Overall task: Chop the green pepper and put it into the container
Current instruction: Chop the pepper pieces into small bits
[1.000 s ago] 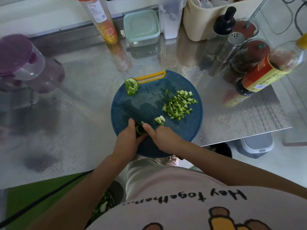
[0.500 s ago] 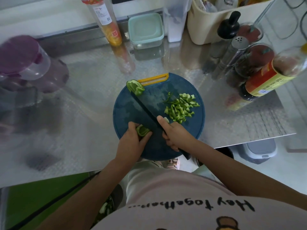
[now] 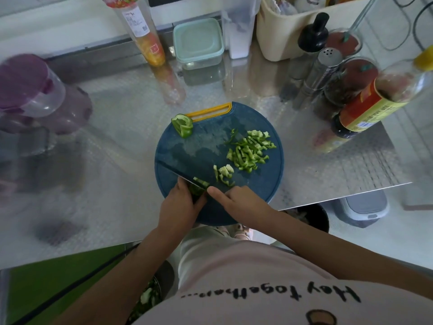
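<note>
Half a second ago the knife was tipped up, its point aimed toward the far rim of the board. Now the knife has come back down, its blade running from the right hand out past the left hand's knuckles and lying across the pepper piece. The fresh slices just beyond the right hand's forefinger look a little more numerous than a second ago. So the chopping is advancing stroke by stroke, and what remains under the left hand is short.

The left hand is closed over the pepper piece, fingers curled down on it, pinning it to the chopping board right beside the blade. The right hand grips the knife. Its fingers wrap a handle hidden beneath the palm, and the forefinger is stretched straight along the spine.

Further out from the right hand lies the chopped heap. Beyond the left hand, at the board's far rim, sits an uncut chunk. The container — the mint-lidded box, by my guess — stands well beyond both hands at the back of the counter, lid on. Chopping looks unfinished, and the transfer not begun.
</note>
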Demonstrator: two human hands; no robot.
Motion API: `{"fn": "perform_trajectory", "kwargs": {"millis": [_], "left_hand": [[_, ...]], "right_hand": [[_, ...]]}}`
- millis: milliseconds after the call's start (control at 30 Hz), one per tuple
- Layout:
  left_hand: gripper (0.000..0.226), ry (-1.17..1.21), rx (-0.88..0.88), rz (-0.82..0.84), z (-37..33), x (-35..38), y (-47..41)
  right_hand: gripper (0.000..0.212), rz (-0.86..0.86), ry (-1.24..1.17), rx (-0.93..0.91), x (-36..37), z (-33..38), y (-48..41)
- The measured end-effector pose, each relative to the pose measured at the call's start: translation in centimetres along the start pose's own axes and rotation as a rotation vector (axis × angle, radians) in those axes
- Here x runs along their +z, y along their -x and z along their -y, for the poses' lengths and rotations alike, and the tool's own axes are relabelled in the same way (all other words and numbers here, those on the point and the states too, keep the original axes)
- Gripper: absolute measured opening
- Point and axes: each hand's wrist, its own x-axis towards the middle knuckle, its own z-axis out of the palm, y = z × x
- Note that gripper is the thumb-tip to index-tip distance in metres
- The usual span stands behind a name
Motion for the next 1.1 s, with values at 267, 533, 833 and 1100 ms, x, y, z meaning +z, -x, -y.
{"fn": "perform_trajectory", "kwargs": {"millis": [267,533,833,1100], "left_hand": [[0.057,0.037,0.027,-0.017,-0.1,-0.2,0.3],[0.058,0.012,0.054,-0.013,0.3,-0.2,0.2],[0.047,-0.008,0.050,-0.016,0.3,0.0,0.1],[0.040,-0.035,0.051,-0.010,0.2,-0.2,0.2]], "right_hand": [[0.068,-0.041,0.085,-0.001,0.6,-0.9,-0.3],[0.067,-0.023,0.019,-0.019,0.5,-0.8,-0.5],[0.068,-0.007,-0.057,0.029,0.7,-0.5,-0.7],[0.067,0.080,-0.150,0.023,-0.5,0.2,-0.8]]}}
